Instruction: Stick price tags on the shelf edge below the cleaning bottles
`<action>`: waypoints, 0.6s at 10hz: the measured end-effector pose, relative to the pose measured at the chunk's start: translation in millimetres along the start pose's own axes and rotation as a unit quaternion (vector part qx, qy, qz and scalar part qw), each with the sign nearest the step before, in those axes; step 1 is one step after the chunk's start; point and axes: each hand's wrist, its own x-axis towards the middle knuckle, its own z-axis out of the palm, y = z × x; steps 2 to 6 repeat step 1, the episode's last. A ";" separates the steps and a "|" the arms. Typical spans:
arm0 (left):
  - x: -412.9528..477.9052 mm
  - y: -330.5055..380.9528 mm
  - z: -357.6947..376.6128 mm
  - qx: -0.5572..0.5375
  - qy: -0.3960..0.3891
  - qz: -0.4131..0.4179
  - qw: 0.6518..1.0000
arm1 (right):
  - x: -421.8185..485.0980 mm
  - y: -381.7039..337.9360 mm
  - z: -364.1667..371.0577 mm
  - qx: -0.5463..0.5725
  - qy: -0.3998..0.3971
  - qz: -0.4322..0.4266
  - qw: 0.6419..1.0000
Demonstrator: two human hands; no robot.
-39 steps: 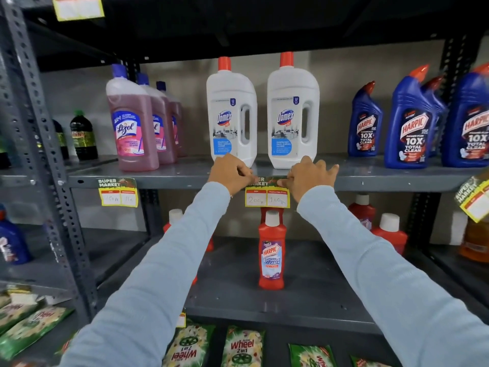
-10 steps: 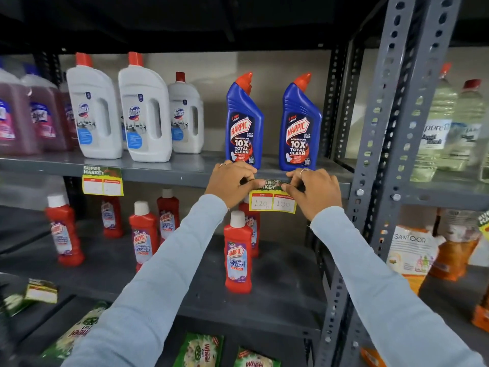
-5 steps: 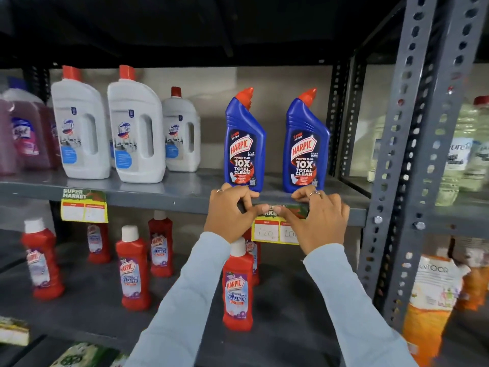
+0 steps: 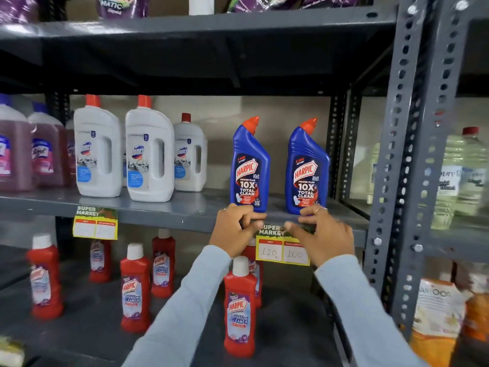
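Below shelf edge (image 4: 169, 217), price tag (image 4: 283, 249) hangs under both hands' fingers (image 4: 248, 221).

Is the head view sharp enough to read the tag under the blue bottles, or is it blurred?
Head view: price tag legible, reading 120 and 100; right hand fingertips motion-blurred at its top edge; far-left pink bottles soft; uprights bowed by the wide-angle lens.

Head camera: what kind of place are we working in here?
Most likely a supermarket's cleaning-products aisle. Grey slotted-steel shelving holds rows of Harpic bottles and Domex bottles, and a yellow "Super Market" price tag with handwritten prices hangs on the shelf edge.
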 end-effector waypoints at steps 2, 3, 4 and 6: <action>7.1 2.7 -17.0 0.022 -0.083 0.010 0.996 | -15.9 -19.5 -55.3 0.217 0.011 -0.025 0.976; 7.1 2.7 -17.0 0.022 -0.083 0.010 0.996 | -15.9 -19.5 -55.3 0.217 0.011 -0.025 0.976; 7.1 2.7 -17.0 0.022 -0.083 0.010 0.996 | -15.9 -19.5 -55.3 0.217 0.011 -0.025 0.976; 7.1 2.7 -17.0 0.022 -0.083 0.010 0.996 | -15.9 -19.5 -55.3 0.217 0.011 -0.025 0.976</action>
